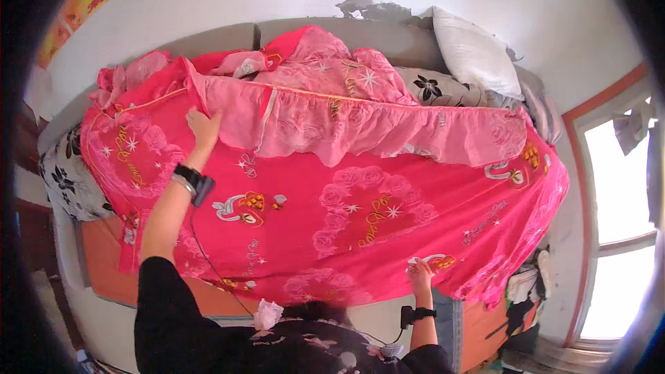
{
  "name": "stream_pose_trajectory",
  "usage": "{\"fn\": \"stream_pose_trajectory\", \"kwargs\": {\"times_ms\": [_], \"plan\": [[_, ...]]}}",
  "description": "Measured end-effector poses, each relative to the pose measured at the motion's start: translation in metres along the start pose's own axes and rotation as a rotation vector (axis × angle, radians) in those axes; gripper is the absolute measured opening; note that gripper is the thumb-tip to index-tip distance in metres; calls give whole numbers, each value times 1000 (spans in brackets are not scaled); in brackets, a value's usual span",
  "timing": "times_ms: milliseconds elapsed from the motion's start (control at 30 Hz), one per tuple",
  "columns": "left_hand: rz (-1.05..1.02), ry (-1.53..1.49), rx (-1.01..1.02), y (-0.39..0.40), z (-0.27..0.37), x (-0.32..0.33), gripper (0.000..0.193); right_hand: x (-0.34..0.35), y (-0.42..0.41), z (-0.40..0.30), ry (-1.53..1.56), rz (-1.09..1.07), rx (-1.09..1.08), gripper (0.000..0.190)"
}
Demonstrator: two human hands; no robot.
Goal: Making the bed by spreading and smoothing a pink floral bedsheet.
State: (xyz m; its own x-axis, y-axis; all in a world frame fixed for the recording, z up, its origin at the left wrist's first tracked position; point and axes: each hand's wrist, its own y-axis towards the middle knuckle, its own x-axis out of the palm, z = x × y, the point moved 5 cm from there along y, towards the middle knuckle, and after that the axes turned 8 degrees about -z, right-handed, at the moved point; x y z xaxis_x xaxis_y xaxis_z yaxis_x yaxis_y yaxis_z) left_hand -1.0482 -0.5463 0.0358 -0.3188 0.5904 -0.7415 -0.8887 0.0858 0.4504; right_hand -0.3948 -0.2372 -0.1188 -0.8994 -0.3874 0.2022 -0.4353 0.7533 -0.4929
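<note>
A bright pink bedspread (291,187) with rose-heart prints and printed lettering lies spread before me over a sofa. Along its far side, a paler gathered ruffle (374,127) is folded toward me, edged with an orange seam. My left hand (203,129) reaches to the ruffle's left end. Its fingers and thumb lie against a raised fold of cloth; whether they grip it is unclear. Close to my body, my right hand (420,272) pinches the bedspread near its front edge. Each wrist wears a black strapped device with a cable.
Bunched pink fabric (322,65) lies behind the ruffle against the grey sofa back (208,41). A white pillow (470,52) leans at the back right, above a floral cushion (431,83). Another floral cushion (65,176) is at left. A bright window (618,187) stands at right, beside piled clothes (524,291).
</note>
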Motion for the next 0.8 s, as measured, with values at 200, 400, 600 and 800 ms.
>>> {"fn": "stream_pose_trajectory", "kwargs": {"times_ms": [200,400,600,800], "plan": [[-533,-1088,-743,-61,28,35,42,10,18,52,112,-9,199,14],[-1213,-1093,-295,-27,95,18,26,29,17,59,142,-42,224,15],[-654,-1429,-187,100,161,-2,55,-43,34,69,-351,-108,-219,9],[-474,-507,376,28,160,45,55,1,10,47,221,-22,192,7]]}}
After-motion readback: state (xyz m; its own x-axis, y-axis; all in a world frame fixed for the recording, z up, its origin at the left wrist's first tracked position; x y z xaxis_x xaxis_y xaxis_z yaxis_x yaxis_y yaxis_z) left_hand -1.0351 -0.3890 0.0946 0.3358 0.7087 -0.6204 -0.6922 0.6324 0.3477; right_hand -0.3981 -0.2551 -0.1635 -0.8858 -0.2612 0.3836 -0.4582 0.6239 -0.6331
